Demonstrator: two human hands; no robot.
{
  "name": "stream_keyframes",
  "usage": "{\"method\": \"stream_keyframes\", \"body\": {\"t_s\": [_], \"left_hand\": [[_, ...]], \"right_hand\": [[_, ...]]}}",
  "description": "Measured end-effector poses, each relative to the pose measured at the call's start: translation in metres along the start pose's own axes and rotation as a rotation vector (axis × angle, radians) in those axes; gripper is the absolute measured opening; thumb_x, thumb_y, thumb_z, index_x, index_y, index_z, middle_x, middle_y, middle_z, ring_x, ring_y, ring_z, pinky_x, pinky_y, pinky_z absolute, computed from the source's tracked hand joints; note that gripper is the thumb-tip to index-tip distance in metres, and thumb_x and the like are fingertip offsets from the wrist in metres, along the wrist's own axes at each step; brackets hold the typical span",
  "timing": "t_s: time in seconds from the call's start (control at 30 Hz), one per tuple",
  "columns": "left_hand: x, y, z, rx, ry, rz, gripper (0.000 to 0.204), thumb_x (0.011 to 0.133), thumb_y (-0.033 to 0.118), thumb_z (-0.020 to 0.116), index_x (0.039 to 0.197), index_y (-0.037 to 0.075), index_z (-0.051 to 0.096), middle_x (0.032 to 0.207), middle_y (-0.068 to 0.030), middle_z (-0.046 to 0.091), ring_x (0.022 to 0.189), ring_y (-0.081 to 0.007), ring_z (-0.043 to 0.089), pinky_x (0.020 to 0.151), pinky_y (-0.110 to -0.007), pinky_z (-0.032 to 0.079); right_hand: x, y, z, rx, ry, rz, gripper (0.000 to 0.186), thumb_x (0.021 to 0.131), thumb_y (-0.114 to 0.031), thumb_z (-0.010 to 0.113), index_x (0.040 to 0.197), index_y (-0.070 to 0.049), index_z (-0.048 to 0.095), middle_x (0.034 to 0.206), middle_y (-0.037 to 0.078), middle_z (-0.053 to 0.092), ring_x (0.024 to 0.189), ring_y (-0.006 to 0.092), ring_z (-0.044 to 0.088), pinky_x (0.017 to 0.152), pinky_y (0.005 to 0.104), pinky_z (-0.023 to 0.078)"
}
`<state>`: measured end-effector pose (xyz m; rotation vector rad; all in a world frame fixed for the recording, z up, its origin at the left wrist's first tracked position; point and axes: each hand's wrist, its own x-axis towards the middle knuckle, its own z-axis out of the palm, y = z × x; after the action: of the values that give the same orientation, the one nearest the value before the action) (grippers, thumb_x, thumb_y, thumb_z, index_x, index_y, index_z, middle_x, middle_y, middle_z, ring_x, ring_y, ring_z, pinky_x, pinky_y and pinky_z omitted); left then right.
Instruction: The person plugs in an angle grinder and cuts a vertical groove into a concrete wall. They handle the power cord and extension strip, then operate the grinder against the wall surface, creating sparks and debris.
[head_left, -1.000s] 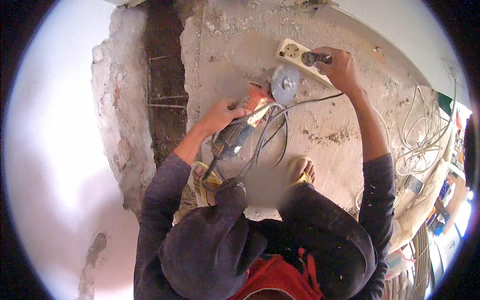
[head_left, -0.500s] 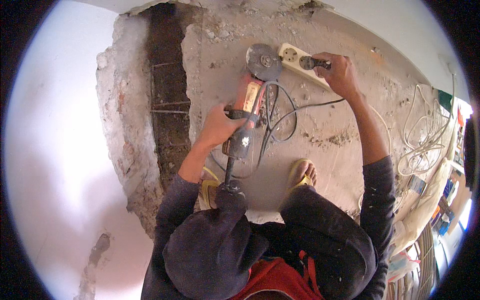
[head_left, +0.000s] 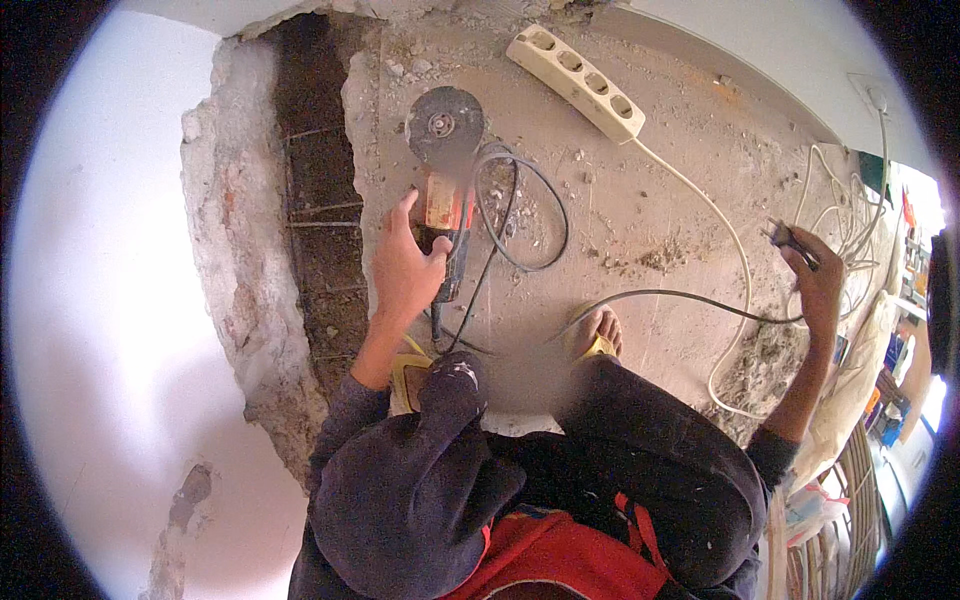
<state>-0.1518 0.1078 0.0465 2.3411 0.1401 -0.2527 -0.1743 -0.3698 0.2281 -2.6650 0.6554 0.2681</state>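
Note:
An angle grinder [head_left: 446, 205] with a red-and-black body and grey disc [head_left: 440, 124] lies on the dusty floor, beside a broken-out trench. My left hand [head_left: 405, 255] is at the grinder's left side, thumb and fingers spread apart, loosely touching its body. Off to the right, my right hand [head_left: 815, 275] holds a black plug [head_left: 785, 237] on the grinder's dark cord, clear of the power strip. That cream four-socket power strip [head_left: 576, 81] sits beyond the grinder with nothing plugged into its sockets; its white cable curves down to the right. Dark cord loops lie beside the grinder.
The jagged trench [head_left: 315, 250] with rods across it runs along the white wall [head_left: 120, 250]. Rubble and dust cover the floor [head_left: 620, 200]. At the right are coiled white cables [head_left: 845, 205], a cream sheet [head_left: 850, 400] and assorted clutter. My knees and sandalled feet are below.
My right hand has drawn the plug out of the power strip and moved right and down. The grinder has shifted left, and my left hand's fingers have loosened from around it.

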Motion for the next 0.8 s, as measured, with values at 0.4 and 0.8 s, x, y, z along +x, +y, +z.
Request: {"method": "stream_keyframes", "body": {"t_s": [0.4, 0.8], "left_hand": [[0.005, -0.013, 0.019, -0.324, -0.193, -0.118, 0.066, 0.081, 0.032, 0.076, 0.126, -0.004, 0.043, 0.116, -0.0203, 0.055, 0.103, -0.0282, 0.058, 0.087, -0.038, 0.05], [0.027, 0.039, 0.113, -1.163, -0.005, -0.446, 0.064, 0.09, 0.037, 0.066, 0.13, -0.004, 0.038, 0.12, -0.0159, 0.05, 0.102, -0.0252, 0.059, 0.093, -0.039, 0.053]], "right_hand": [[-0.092, 0.159, -0.251, -0.738, 0.213, -0.198, 0.036, 0.088, -0.014, 0.062, 0.122, -0.002, 0.061, 0.114, 0.009, 0.067, 0.096, 0.0193, 0.065, 0.083, 0.0309, 0.049], [-0.15, 0.205, -0.299, -1.086, 0.256, -0.338, 0.039, 0.092, -0.02, 0.057, 0.129, -0.006, 0.056, 0.12, 0.006, 0.064, 0.085, 0.0179, 0.066, 0.069, 0.0305, 0.051]]}}
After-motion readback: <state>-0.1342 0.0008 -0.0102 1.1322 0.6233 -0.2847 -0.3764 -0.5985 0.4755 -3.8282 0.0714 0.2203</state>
